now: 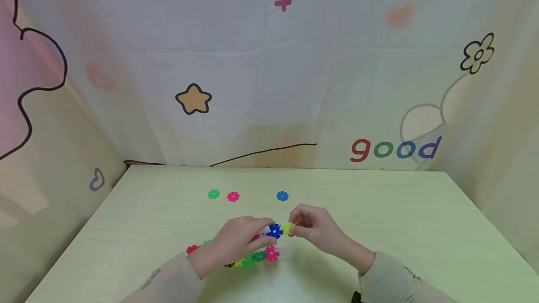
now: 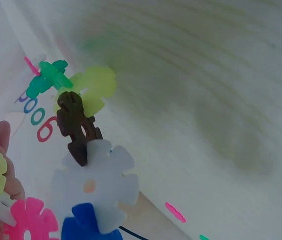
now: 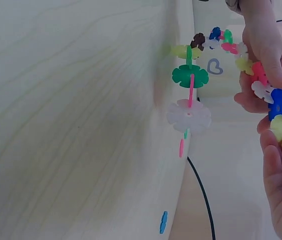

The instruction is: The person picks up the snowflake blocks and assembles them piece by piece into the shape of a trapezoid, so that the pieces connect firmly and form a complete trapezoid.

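A chain of interlocking plastic snowflake discs curves between and below my hands. My left hand (image 1: 237,237) grips it near one end, just behind a dark blue disc (image 1: 275,231). At that end, my right hand (image 1: 317,228) pinches a yellow disc (image 1: 287,228) between thumb and fingers, right at the blue disc's edge. The other end hangs below the left hand, with a pink disc (image 1: 272,253) and a whitish disc (image 3: 189,115) at its tip. A brown disc (image 2: 73,120) and a white disc (image 2: 96,185) show mid-chain. The left palm hides part of the chain in the head view.
Loose discs lie farther back on the pale table (image 1: 379,200): a green disc (image 1: 214,194), a pink disc (image 1: 233,196) and a blue disc (image 1: 282,196). Behind the table hangs a printed cloth (image 1: 252,74). A black cable (image 3: 200,190) shows past the table edge.
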### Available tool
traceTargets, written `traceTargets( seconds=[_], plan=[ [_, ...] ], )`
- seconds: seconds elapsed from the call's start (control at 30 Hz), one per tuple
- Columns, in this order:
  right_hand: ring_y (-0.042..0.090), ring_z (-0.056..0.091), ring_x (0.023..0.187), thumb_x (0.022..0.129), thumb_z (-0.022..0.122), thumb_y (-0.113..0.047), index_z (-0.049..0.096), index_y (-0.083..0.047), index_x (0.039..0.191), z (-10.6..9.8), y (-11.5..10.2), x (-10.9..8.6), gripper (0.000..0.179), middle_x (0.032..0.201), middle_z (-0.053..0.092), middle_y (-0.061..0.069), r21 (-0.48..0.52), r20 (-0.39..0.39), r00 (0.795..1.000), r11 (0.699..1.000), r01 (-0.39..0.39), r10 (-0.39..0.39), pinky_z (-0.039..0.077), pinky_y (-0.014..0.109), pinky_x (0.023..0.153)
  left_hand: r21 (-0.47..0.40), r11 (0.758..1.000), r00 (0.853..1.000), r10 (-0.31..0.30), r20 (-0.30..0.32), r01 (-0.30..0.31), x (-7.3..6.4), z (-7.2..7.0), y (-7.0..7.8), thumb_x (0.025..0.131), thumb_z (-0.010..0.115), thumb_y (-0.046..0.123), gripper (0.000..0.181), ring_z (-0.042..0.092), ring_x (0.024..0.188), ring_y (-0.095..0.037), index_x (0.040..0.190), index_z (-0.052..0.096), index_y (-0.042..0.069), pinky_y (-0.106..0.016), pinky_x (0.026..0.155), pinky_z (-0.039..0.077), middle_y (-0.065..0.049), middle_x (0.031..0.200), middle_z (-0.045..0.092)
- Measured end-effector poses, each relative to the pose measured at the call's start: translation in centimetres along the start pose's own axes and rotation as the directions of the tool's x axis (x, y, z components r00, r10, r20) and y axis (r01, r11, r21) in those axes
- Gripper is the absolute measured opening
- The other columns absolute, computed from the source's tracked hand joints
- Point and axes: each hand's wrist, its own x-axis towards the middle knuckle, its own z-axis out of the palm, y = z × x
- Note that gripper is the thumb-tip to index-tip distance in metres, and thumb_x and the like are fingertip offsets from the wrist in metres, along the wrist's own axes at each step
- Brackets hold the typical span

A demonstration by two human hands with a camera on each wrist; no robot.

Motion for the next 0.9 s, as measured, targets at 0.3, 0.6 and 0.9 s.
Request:
traceTargets(
  seconds=[0.3,0.6,0.9],
  plan=[
    [0.020,0.062,0.070,0.079,0.062,0.000,0.059,0.001,0.086,0.4,-0.2,-0.2,0.008,0.080,0.062,0.015,-0.011,-0.027,1.000,1.000,-0.004,0.004,0.051,0.019,0.065,-0.018,1.000,1.000,-0.008,0.018,0.009,0.2,0.2,0.1,0.083,0.055,0.039,0.039,0.040,0.056,0.000,0.114,0.058,0.015,-0.012,0.052,0.034,0.014,0.061,0.050],
    [0.014,0.061,0.068,0.078,0.062,0.001,0.060,0.000,0.085,0.6,-0.3,-0.2,0.007,0.080,0.063,0.013,-0.062,-0.034,0.999,0.998,0.018,-0.021,0.050,0.018,0.064,-0.012,1.000,1.000,0.027,-0.002,-0.027,0.2,0.2,0.0,0.084,0.057,0.036,0.037,0.037,0.053,-0.001,0.112,0.060,0.013,-0.013,0.049,0.032,0.013,0.056,0.045],
    [0.011,0.061,0.074,0.080,0.061,-0.002,0.059,-0.002,0.088,0.3,0.2,1.3,0.008,0.086,0.063,0.013,-0.107,0.023,0.997,0.991,0.081,-0.079,0.051,0.019,0.068,-0.022,0.997,0.997,-0.072,0.035,0.073,0.4,-0.2,-0.4,0.082,0.055,0.045,0.044,0.042,0.056,-0.001,0.117,0.056,0.018,-0.014,0.052,0.035,0.012,0.059,0.048]
  ],
)
